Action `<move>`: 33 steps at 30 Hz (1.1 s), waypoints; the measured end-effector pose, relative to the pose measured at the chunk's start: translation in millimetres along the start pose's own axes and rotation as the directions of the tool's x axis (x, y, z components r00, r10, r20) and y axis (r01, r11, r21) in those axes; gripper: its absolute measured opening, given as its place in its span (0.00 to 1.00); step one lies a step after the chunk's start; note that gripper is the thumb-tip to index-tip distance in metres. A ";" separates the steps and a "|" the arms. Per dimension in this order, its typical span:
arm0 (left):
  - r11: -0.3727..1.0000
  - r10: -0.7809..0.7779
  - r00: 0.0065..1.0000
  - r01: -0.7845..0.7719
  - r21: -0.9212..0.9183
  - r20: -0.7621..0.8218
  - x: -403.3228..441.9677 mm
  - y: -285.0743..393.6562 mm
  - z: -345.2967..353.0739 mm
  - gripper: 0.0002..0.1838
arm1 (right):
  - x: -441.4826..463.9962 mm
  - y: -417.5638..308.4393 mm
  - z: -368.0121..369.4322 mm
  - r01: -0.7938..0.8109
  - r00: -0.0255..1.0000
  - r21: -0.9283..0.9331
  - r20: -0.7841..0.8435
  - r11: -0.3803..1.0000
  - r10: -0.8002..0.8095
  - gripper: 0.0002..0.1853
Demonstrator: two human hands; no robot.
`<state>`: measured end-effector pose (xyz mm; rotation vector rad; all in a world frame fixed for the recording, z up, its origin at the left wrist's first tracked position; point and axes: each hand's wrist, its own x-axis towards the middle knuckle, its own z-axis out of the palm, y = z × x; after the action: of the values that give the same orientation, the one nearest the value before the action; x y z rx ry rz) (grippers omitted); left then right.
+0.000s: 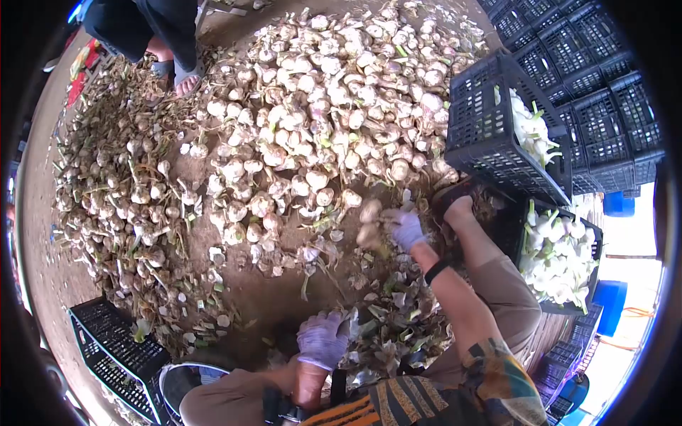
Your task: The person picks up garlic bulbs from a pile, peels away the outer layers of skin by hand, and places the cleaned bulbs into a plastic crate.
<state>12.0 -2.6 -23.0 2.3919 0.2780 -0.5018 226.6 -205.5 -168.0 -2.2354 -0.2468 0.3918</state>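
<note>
Just past the fingertips of the right hand [408, 228], a pair of garlic bulbs [369, 236] shows as a blur, their stalks running back into the grip. The fingers there, in a pale glove [410, 236], are bent inward and look closed round those stalks — the blur hides how tightly. Behind them, a dark band [436, 270] circles the forearm. Nearer the body and to the left of those fingers is the left hand [323, 341], gloved as well; its fingers look curled, but I cannot tell how far they are parted or whether they hold anything. Just to the right of them lies a litter of peelings [401, 319]. Beyond the right fingers spreads a broad heap of pale garlic [305, 92], and well to their left a browner heap [114, 170]. Farther out, well apart from both hands, shows another person's sandalled foot [186, 84]. To the right of the right fingers, a tilted black crate [476, 106] holds trimmed white garlic [533, 136]; more trimmed bulbs [558, 259] fill a container nearer the body, with stacked crates [597, 121] farther right. Left of the left fingers — near the bent leg — sits a low crate [117, 341]
</note>
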 end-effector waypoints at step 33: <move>0.783 0.292 0.712 -0.561 -0.268 -0.639 -36.6 41.0 -24.8 0.38 | -167.7 -206.1 -30.4 -0.335 0.942 0.842 0.303 0.423 0.143 0.15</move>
<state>-0.8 -19.7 33.4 1.9826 0.0487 0.4850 72.0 -147.6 42.3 -1.1469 0.1875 0.6996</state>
